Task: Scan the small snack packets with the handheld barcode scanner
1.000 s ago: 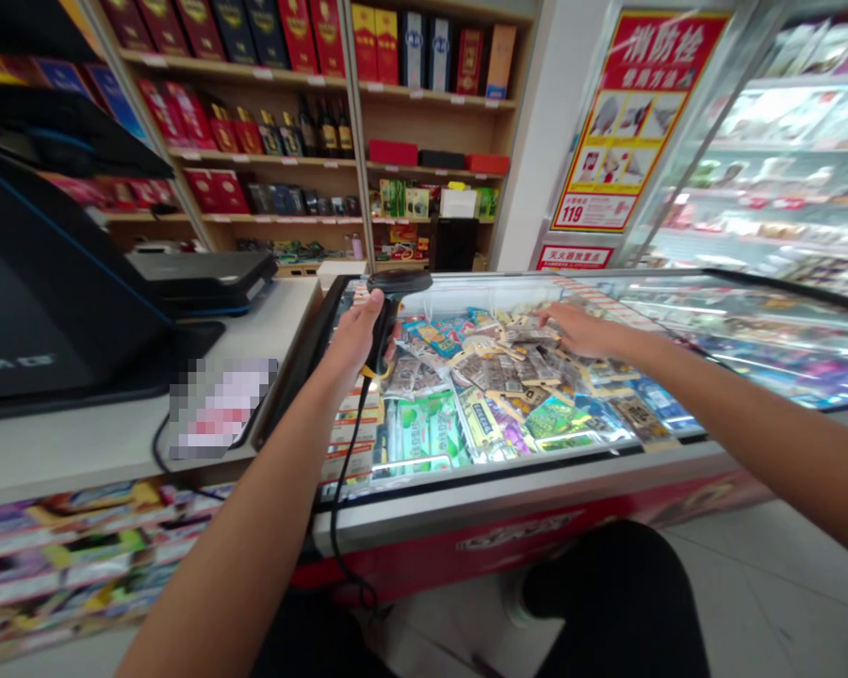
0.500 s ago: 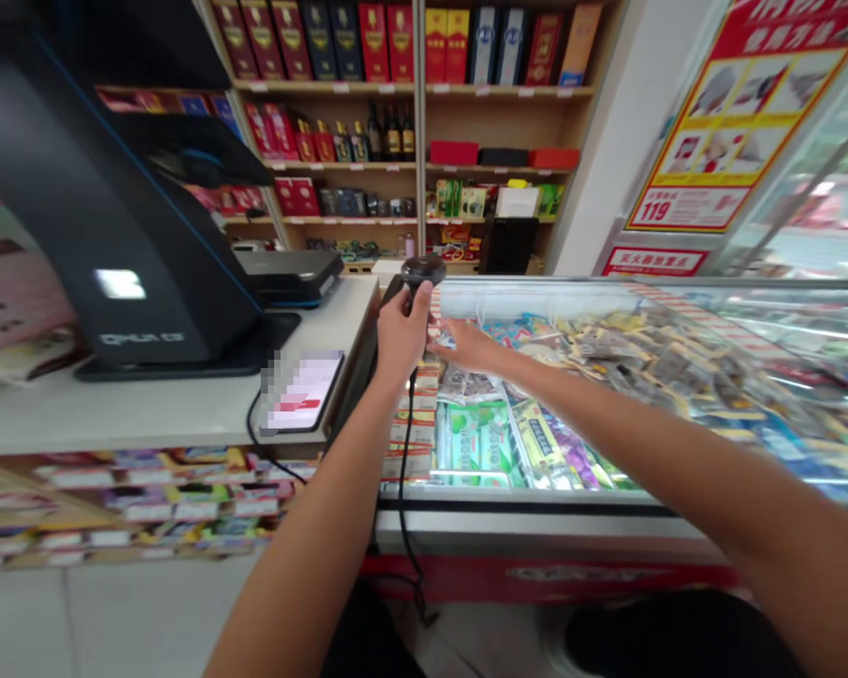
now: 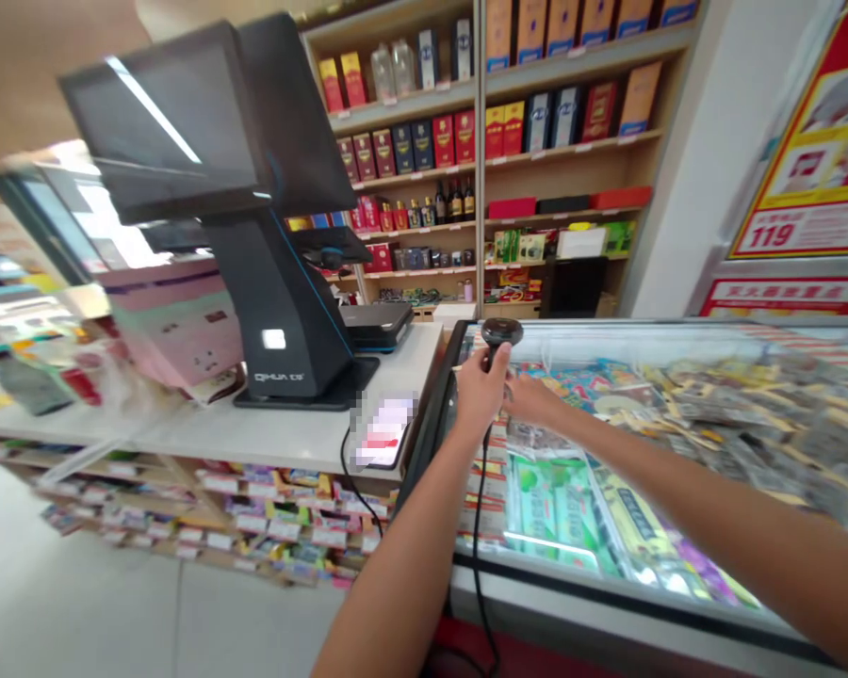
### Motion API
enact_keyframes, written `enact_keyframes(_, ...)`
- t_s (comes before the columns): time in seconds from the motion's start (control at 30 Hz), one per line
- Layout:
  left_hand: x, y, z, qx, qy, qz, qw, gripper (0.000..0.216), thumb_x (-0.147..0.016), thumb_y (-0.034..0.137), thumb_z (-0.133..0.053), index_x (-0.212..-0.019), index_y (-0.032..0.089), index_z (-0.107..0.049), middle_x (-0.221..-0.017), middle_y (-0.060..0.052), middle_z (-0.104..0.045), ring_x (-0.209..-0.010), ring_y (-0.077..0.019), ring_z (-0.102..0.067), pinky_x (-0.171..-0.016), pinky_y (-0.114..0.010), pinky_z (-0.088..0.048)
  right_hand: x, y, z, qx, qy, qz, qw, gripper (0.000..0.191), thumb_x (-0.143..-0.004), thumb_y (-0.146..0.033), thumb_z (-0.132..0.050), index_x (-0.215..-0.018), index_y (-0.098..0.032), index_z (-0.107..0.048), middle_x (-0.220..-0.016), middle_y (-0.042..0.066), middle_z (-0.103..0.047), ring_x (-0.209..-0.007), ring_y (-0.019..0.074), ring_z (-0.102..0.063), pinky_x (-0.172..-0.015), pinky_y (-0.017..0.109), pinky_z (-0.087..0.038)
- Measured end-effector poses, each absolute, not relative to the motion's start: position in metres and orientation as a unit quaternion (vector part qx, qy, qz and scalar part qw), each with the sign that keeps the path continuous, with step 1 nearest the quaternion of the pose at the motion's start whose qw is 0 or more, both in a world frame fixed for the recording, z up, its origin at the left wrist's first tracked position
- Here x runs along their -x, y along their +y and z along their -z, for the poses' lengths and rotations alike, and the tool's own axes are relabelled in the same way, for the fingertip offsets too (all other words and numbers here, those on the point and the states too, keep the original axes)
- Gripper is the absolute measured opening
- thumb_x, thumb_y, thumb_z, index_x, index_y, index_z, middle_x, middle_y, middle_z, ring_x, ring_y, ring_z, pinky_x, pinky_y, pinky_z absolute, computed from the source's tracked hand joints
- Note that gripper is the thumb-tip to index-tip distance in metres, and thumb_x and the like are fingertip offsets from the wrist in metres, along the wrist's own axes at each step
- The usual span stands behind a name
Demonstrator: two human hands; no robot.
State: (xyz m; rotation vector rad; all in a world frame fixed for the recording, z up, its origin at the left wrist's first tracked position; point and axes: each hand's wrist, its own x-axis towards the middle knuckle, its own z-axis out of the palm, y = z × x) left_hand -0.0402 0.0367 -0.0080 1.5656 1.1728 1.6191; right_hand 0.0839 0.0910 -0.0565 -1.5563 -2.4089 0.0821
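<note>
My left hand [image 3: 481, 391] is wrapped round the handle of a black handheld barcode scanner [image 3: 501, 330], held upright with its rounded head above my thumb. A black cable [image 3: 479, 527] hangs from the scanner down past the front of a chest freezer [image 3: 608, 589]. Close against the left hand, on its right side, is my right hand [image 3: 530, 399], with its fingers curled at the handle. The left hand partly covers those fingertips, and what they hold is hidden. Both hands are above the freezer's left end, where packaged ice creams [image 3: 558, 499] show through the glass.
Left of the freezer stands a counter [image 3: 303, 438] with a black checkout terminal [image 3: 283, 311], a phone [image 3: 388, 433] and a pink bag [image 3: 176, 325]. Snack racks [image 3: 283, 518] line the counter's front. Behind are shelves [image 3: 572, 66] of boxes and bottles.
The view has swung left and tilted up, showing more of the terminal and counter. My right hand has drawn in closer to the left hand. The scanner stays in my left hand.
</note>
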Motion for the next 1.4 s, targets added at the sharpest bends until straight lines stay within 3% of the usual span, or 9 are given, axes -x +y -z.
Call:
enact_keyframes(0.2,0.041,0.033,0.003,-0.645,0.402,-0.553,0.342,0.050,-0.092,0.066,-0.054,-0.073,0.019,-0.056,-0.062,0.002,-0.061,-0.039,-0.0082,-0.051,-0.041,-0.021,-0.036,-0.150,0.077,0.047,0.529,-0.840,-0.008,0.124,0.054,-0.082,-0.024,-0.074,-0.132,-0.010,-0.060,-0.131,0.023,-0.065,-0.121,0.0358,-0.062,-0.103,0.043,-0.048)
enact_keyframes(0.33,0.039,0.029,0.001,-0.712,0.337,-0.497,0.364,0.055,-0.090,0.071,-0.055,-0.073,0.018,-0.056,-0.063,0.001,-0.060,-0.041,-0.0080,-0.052,-0.041,-0.022,-0.036,-0.201,0.067,0.034,0.460,-0.867,0.054,0.185,0.060,-0.077,-0.013,-0.075,-0.135,-0.016,-0.060,-0.134,0.017,-0.061,-0.126,0.0339,-0.057,-0.110,0.047,-0.044)
enact_keyframes(0.43,0.035,0.027,0.003,-0.754,0.306,-0.432,0.388,0.057,-0.090,0.072,-0.053,-0.073,0.018,-0.054,-0.064,0.001,-0.061,-0.041,-0.0083,-0.052,-0.041,-0.022,-0.035,-0.232,0.057,0.022,0.449,-0.860,0.075,0.231,0.064,-0.077,-0.012,-0.074,-0.138,-0.022,-0.058,-0.135,0.013,-0.056,-0.123,0.0322,-0.058,-0.108,0.048,-0.047)
enact_keyframes(0.63,0.032,0.028,0.009,-0.812,0.273,-0.342,0.387,0.055,-0.090,0.070,-0.055,-0.072,0.017,-0.056,-0.063,0.000,-0.062,-0.042,-0.0095,-0.053,-0.043,-0.022,-0.038,-0.270,0.043,0.005,0.455,-0.846,0.078,0.268,0.066,-0.076,-0.014,-0.076,-0.139,-0.015,-0.056,-0.132,0.016,-0.055,-0.121,0.0310,-0.062,-0.108,0.044,-0.050)
enact_keyframes(0.83,0.027,0.021,0.007,-0.835,0.268,-0.318,0.361,0.048,-0.090,0.062,-0.056,-0.074,0.017,-0.058,-0.062,0.001,-0.062,-0.045,-0.0098,-0.051,-0.046,-0.022,-0.038,-0.291,0.039,0.002,0.473,-0.839,0.071,0.260,0.090,-0.074,-0.022,-0.081,-0.153,-0.010,-0.039,-0.144,0.024,-0.057,-0.131,0.0374,-0.059,-0.112,0.051,-0.046)
enact_keyframes(1.0,0.021,0.014,0.005,-0.847,0.259,-0.313,0.343,0.046,-0.090,0.060,-0.057,-0.075,0.017,-0.060,-0.061,0.002,-0.059,-0.045,-0.0099,-0.050,-0.048,-0.023,-0.038,-0.291,0.029,0.004,0.454,-0.856,0.054,0.241,0.111,-0.076,-0.026,-0.082,-0.165,-0.018,-0.017,-0.144,0.021,-0.060,-0.129,0.0363,-0.062,-0.108,0.051,-0.049)
enact_keyframes(1.13,0.020,0.012,0.004,-0.848,0.260,-0.320,0.333,0.047,-0.087,0.061,-0.061,-0.072,0.017,-0.061,-0.058,0.002,-0.057,-0.046,-0.0104,-0.049,-0.048,-0.023,-0.036,-0.286,0.027,0.008,0.425,-0.873,0.061,0.233,0.111,-0.083,-0.026,-0.075,-0.168,-0.021,-0.005,-0.151,0.021,-0.055,-0.134,0.0367,-0.058,-0.111,0.055,-0.046)
enact_keyframes(1.4,0.019,0.009,0.003,-0.823,0.239,-0.337,0.389,0.055,-0.083,0.071,-0.061,-0.067,0.018,-0.062,-0.056,0.001,-0.058,-0.043,-0.0105,-0.049,-0.046,-0.022,-0.036,-0.280,0.023,0.008,0.453,-0.864,0.065,0.207,0.106,-0.085,-0.027,-0.072,-0.168,-0.017,-0.006,-0.148,0.023,-0.055,-0.129,0.0372,-0.059,-0.107,0.053,-0.047)
